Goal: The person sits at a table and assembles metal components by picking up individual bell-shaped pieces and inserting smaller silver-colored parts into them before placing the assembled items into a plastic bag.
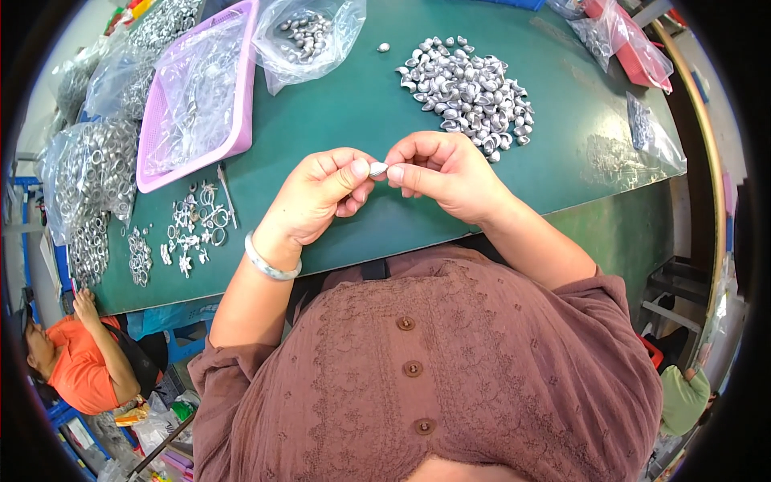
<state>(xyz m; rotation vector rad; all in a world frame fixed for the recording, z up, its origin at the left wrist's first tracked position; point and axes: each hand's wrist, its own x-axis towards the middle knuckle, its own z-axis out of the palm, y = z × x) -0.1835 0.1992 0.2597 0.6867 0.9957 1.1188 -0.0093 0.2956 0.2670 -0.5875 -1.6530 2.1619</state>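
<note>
Between my two hands, over the near edge of the green table [321, 120], is a small silver shell-shaped metal piece [377, 169]. My left hand [333, 181], with a pale bangle [271, 261] on its wrist, pinches it between thumb and index finger. From the other side, my right hand [442, 173] grips it with thumb and fingertips. Beyond my right hand lies a loose heap of similar silver, hollow curved pieces [474, 92]. One single piece [383, 47] rests apart, to the left of that heap.
Left of my hands stand a pink basket [242, 120] lined with clear plastic, and an open bag of silver pieces [309, 40]. Bags of metal rings [92, 169] and loose small castings [193, 221] lie farther left. A red bin [638, 56] is far right. A person in orange [84, 361] sits at left.
</note>
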